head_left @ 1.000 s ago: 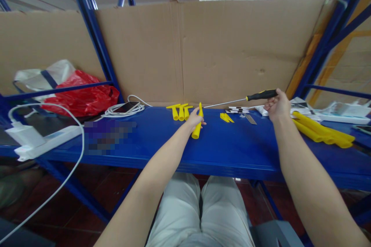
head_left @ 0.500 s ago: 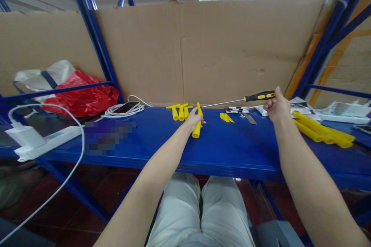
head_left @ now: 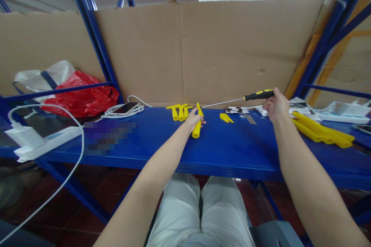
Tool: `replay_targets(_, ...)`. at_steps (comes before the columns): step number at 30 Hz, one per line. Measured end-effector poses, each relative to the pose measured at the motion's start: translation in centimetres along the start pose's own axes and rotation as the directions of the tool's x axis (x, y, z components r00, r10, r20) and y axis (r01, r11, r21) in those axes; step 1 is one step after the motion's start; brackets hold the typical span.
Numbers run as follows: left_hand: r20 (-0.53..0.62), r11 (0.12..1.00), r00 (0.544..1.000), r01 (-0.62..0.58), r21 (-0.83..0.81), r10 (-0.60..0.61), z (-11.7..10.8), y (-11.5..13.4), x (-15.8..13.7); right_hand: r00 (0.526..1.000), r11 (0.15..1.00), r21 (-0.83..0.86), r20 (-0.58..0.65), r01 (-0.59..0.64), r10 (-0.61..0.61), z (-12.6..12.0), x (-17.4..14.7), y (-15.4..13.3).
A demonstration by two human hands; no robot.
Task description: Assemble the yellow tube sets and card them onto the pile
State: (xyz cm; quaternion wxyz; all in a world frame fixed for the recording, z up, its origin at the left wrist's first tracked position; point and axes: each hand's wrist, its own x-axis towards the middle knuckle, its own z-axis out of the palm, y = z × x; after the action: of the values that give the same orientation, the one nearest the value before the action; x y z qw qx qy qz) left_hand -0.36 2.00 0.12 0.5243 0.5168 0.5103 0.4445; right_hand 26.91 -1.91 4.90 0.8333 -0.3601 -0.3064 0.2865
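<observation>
My left hand [head_left: 194, 120] is closed around a yellow plastic scraper handle [head_left: 196, 129], its hollow round end facing me above the blue shelf. In my right hand [head_left: 277, 107], fingertips grip the end of a black and yellow screwdriver [head_left: 259, 95]. The long shaft runs left, its tip reaching the upper part of the yellow handle; the exact contact is too small to make out. Just left stand several yellow T-shaped scrapers [head_left: 181, 112]. Between my hands lie small yellow plastic pieces [head_left: 226, 117] and a flat metal blade [head_left: 250, 119].
Several yellow tubes [head_left: 321, 131] lie right of my right forearm, near a white power strip [head_left: 342, 115]. Coiled white cable [head_left: 123, 111], a red bag [head_left: 84, 94] and another power strip [head_left: 49, 144] occupy the left. Cardboard [head_left: 220, 50] walls the back; blue posts [head_left: 94, 38] flank it.
The screwdriver handle has turned slightly about its axis and shifted a little left and down with my right hand. My left hand and the yellow handle stay in place.
</observation>
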Motion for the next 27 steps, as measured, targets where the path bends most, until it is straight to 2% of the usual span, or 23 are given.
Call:
replay_targets(13,0.007,1.0,1.0,-0.006,-0.02,0.006,-0.13,-0.02,0.02,0.998,0.999,0.019,-0.038,-0.048,0.049,0.17,-0.65,-0.47)
replay_targets(19,0.011,1.0,1.0,-0.01,-0.004,0.01,-0.09,-0.09,0.11,0.99,0.992,0.002,0.057,-0.127,0.127,-0.14,0.15,-0.38)
replay_targets(23,0.023,1.0,1.0,-0.014,-0.009,0.014,-0.11,-0.03,0.05,0.996,0.999,-0.004,0.079,-0.049,0.05,-0.14,0.16,-0.13)
replay_targets(27,0.025,1.0,1.0,-0.011,-0.011,0.011,-0.12,0.04,-0.06,0.999,1.0,-0.028,0.038,0.013,-0.012,0.25,-0.59,-0.3)
